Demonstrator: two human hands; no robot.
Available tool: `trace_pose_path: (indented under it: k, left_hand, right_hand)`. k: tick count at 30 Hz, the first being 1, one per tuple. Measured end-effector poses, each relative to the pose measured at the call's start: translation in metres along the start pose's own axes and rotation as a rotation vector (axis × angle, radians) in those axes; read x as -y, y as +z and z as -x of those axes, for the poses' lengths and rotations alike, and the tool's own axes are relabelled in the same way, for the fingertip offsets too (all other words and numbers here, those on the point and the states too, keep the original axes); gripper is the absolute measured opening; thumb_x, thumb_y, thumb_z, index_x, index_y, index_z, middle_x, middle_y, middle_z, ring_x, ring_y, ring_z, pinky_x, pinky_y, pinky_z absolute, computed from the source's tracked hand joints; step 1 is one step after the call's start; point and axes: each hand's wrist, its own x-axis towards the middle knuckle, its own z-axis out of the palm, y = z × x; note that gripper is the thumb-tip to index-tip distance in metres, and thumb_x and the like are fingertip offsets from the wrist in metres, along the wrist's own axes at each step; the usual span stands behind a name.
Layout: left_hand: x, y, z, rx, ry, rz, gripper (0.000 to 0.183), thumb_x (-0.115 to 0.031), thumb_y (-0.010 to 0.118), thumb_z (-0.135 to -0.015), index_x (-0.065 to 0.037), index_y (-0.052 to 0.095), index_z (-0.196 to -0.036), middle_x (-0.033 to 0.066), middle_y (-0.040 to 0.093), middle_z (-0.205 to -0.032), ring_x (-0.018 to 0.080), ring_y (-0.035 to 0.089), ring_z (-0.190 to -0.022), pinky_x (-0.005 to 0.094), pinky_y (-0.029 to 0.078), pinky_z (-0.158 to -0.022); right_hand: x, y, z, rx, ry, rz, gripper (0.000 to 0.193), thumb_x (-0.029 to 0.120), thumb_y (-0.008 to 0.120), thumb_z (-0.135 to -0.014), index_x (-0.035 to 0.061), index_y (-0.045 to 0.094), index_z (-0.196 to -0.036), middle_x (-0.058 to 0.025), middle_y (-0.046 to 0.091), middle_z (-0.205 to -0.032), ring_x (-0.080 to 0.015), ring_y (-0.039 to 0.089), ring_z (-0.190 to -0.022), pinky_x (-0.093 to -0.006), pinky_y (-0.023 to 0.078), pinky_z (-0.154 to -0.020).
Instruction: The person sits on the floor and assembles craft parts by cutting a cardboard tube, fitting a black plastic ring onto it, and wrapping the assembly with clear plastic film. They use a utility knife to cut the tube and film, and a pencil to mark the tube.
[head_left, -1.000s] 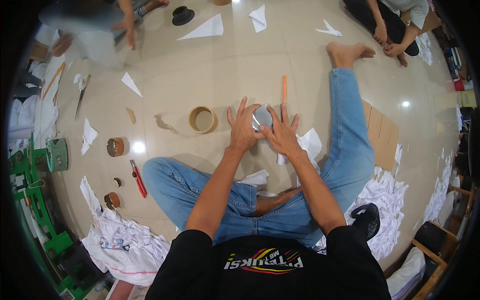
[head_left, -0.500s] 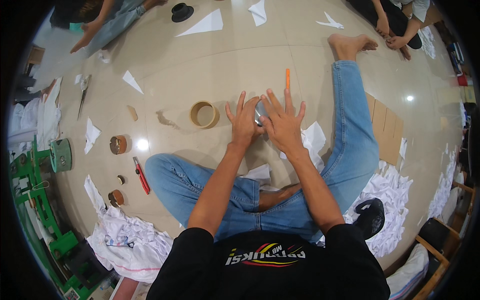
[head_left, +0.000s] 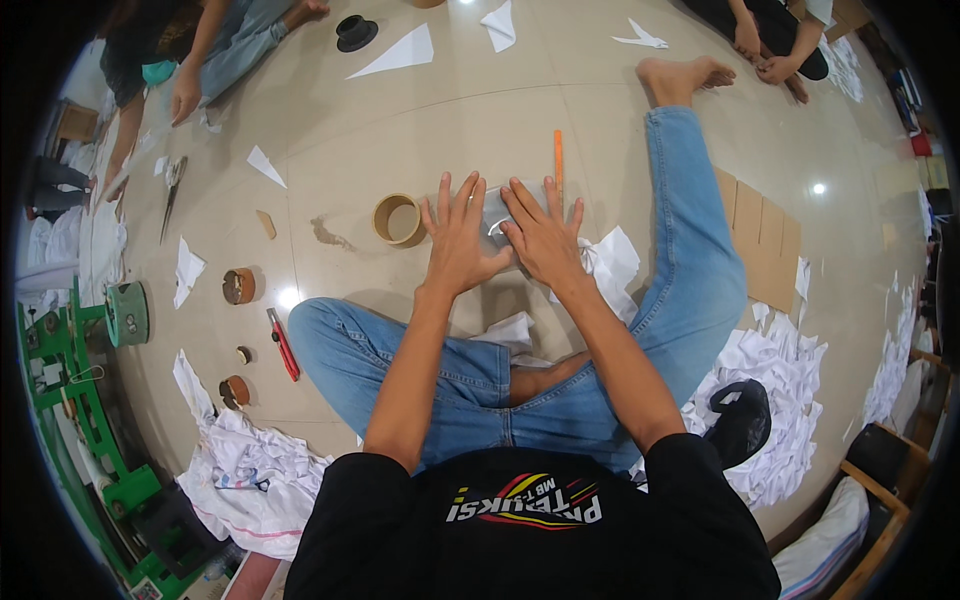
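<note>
My left hand (head_left: 463, 240) and my right hand (head_left: 545, 235) lie side by side on the floor, fingers stretched out and spread. Under and between them is a grey, shiny, see-through flat piece (head_left: 495, 207), perhaps plastic film; my palms and fingers cover much of it. Just left of my left hand stands a tan ring-shaped roll (head_left: 380, 222), apparently a tape roll or its core. A thin orange stick (head_left: 558, 160) lies beyond my right fingertips. White cloth or paper scraps (head_left: 612, 265) lie beside my right wrist.
A red utility knife (head_left: 283, 345) and brown rolls (head_left: 238, 286) lie to the left, with scissors (head_left: 173, 190) farther off. Cardboard (head_left: 762, 240) and a heap of white scraps (head_left: 765, 400) lie right of my leg. Green metal equipment (head_left: 90, 400) stands at left. Two other people sit at the far corners.
My hands have moved apart and flattened, the left one shifting left. More of the grey piece shows between them. At the far left, another person's arms have moved.
</note>
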Motion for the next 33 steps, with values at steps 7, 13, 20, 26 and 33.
trace_pose_path:
  k: [7, 13, 20, 26, 33]
  left_hand:
    - [-0.029, 0.025, 0.005, -0.211, 0.036, 0.191, 0.038, -0.004, 0.067, -0.092, 0.004, 0.069, -0.129, 0.0185, 0.070, -0.130, 0.0391, 0.065, -0.123, 0.0486, 0.051, -0.104]
    - [-0.032, 0.036, 0.012, -0.269, -0.006, 0.230, 0.031, 0.001, 0.064, -0.097, 0.005, 0.072, -0.127, 0.0189, 0.071, -0.132, 0.0369, 0.068, -0.120, 0.0456, 0.053, -0.103]
    - [-0.019, 0.041, 0.015, -0.246, -0.016, 0.260, 0.030, -0.002, 0.068, -0.096, 0.005, 0.073, -0.125, 0.0198, 0.070, -0.134, 0.0375, 0.067, -0.121, 0.0445, 0.052, -0.104]
    - [-0.026, 0.038, 0.009, -0.395, -0.466, 0.341, 0.055, -0.017, 0.084, -0.089, 0.006, 0.066, -0.135, 0.0202, 0.072, -0.120, 0.0296, 0.069, -0.111, 0.0404, 0.053, -0.098]
    - [-0.014, 0.033, 0.014, -0.195, -0.701, 0.697, 0.058, -0.015, 0.086, -0.086, 0.007, 0.065, -0.136, 0.0148, 0.075, -0.101, 0.0228, 0.072, -0.089, 0.0364, 0.057, -0.080]
  right_hand:
    - [-0.005, 0.008, 0.001, 0.002, -0.018, 0.023, 0.059, 0.035, 0.052, -0.110, 0.0274, 0.040, -0.168, 0.0092, 0.027, -0.178, -0.0393, 0.015, -0.165, -0.0842, 0.014, -0.118]
    - [-0.010, 0.009, -0.002, 0.071, 0.019, -0.084, 0.068, 0.031, 0.054, -0.107, 0.0274, 0.032, -0.171, 0.0073, 0.023, -0.180, -0.0385, 0.011, -0.166, -0.0830, 0.009, -0.119]
    - [-0.016, 0.001, -0.005, 0.161, 0.047, -0.290, 0.081, 0.029, 0.060, -0.099, 0.0158, 0.028, -0.172, -0.0009, 0.024, -0.180, -0.0424, 0.015, -0.165, -0.0804, 0.010, -0.121]
    - [-0.033, 0.012, -0.002, -0.153, 0.131, -0.636, 0.084, 0.011, 0.072, -0.092, 0.0091, 0.036, -0.168, -0.0176, 0.042, -0.167, -0.0360, 0.047, -0.147, -0.0460, 0.041, -0.118]
    - [-0.025, -0.011, 0.002, -0.083, 0.453, -0.943, 0.072, 0.006, 0.076, -0.092, 0.0001, 0.047, -0.157, -0.0095, 0.073, -0.108, -0.0157, 0.067, -0.094, -0.0319, 0.053, -0.087]
